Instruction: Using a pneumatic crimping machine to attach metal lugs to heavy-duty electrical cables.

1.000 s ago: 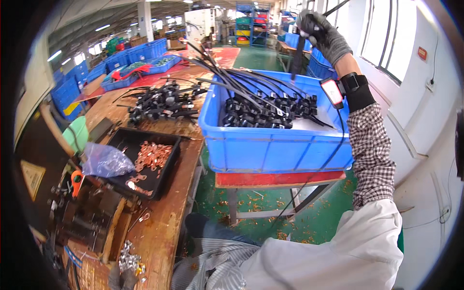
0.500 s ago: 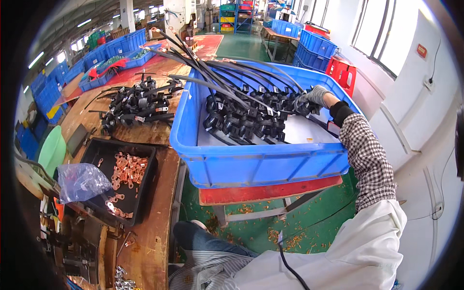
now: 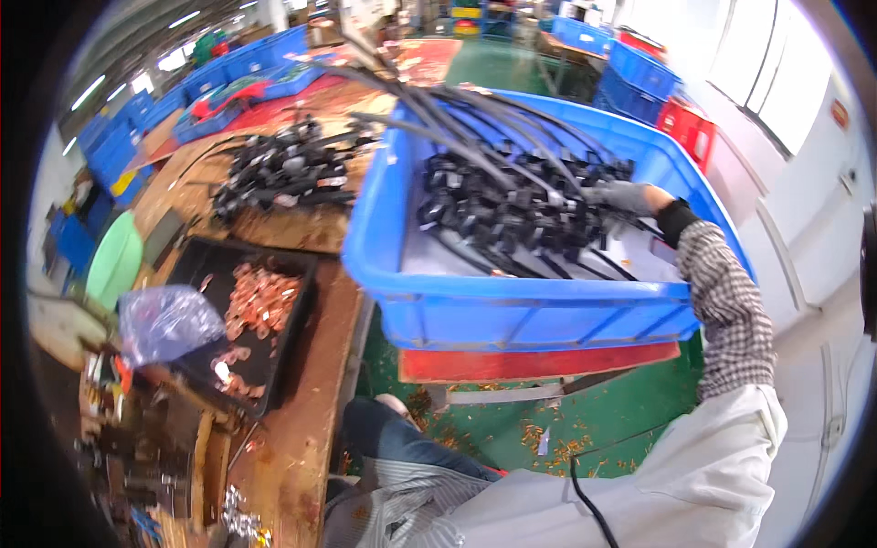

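Note:
My right hand (image 3: pixel 623 197), in a grey glove, reaches into a large blue bin (image 3: pixel 539 315). It is at the right end of a packed layer of black cable assemblies (image 3: pixel 512 205), touching or close to the last ones. Motion blur smears its fingers, so their grip cannot be made out. The assemblies have bulky black middles. Long black cables (image 3: pixel 438 123) stick out over the bin's far left rim, and shorter tails lie toward me on a white sheet (image 3: pixel 653 251). My left hand is out of view.
Left of the bin, a wooden bench (image 3: pixel 306 393) holds a pile of black cable parts (image 3: pixel 288 169). A black tray (image 3: pixel 297 338) there holds copper terminals (image 3: pixel 260 297) and a clear plastic bag (image 3: pixel 169 321). The bin rests on a red-topped stand (image 3: pixel 539 363).
The view has swung left, shifting the scene rightward. My right hand has come slightly nearer within the bin. Black cable tails now cross the white sheet at the near right, where it was bare.

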Demonstrator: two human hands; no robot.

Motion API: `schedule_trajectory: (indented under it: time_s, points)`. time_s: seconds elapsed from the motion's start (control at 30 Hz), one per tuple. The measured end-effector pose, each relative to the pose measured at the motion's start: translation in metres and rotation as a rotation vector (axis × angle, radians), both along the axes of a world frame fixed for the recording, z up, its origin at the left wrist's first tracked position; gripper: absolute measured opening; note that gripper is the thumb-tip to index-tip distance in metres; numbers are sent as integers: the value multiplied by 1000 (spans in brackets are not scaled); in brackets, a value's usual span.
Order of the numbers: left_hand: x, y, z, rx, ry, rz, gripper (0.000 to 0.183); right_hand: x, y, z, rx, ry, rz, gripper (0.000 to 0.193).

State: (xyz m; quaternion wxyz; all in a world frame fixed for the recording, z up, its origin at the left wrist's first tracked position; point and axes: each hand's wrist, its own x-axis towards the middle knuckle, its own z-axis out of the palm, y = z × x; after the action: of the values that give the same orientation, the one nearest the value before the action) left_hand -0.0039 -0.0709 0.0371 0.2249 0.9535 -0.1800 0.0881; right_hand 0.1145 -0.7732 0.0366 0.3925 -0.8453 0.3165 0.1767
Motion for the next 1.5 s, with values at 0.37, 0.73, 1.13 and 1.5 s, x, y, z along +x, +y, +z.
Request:
schedule_trajectory:
  time_s: [0.37,0.73,1.13,1.5]
  points:
    - [-23,38,0,-67,173,24,32,10,-65,62,-179,-775,-280,35]
    - [-113,99,-30,-55,159,358,30,-1,359,98,-320,-1047,1049,30]
    - [-160,130,-110,183,56,748,44,276,490,31,-1050,-734,972,46]
    - [-156,135,-181,-568,25,1103,40,384,433,-5,-1340,-370,599,69]
